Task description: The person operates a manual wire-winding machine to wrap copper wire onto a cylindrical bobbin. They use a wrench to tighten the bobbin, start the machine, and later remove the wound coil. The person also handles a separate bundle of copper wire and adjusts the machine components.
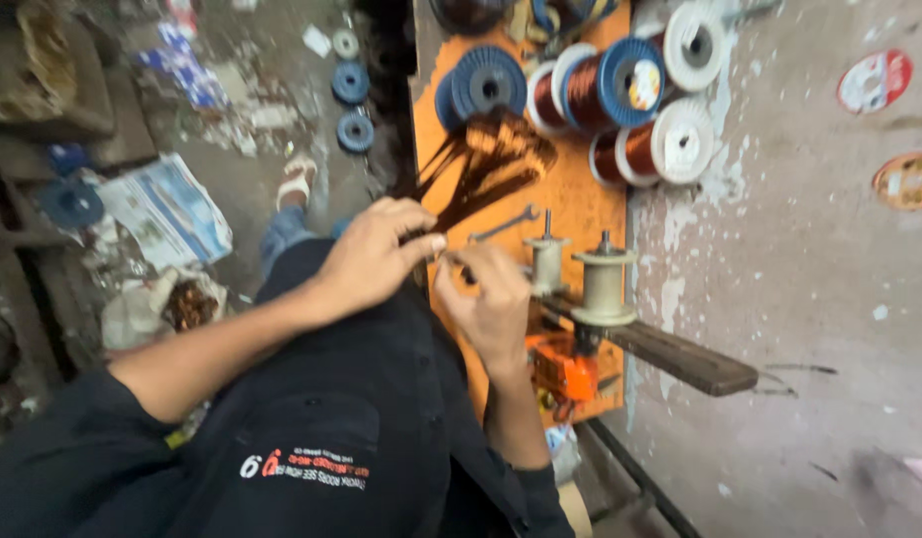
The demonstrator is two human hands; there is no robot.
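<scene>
left hand (366,261) pinches wire coil (491,164), keeping it steady | right hand (491,299) fingers curled shut on wire end | spools (620,90) near

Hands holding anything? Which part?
Both hands, left and right, pinch the near end of a bundle of copper wire coils on the orange bench. Exact finger contact is blurred.

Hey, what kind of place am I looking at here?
Probably a small motor or coil winding workshop. Spools of copper wire sit on an orange bench, formed copper coils lie beside them, and both hands work wire next to a bench-mounted winding former.
</scene>
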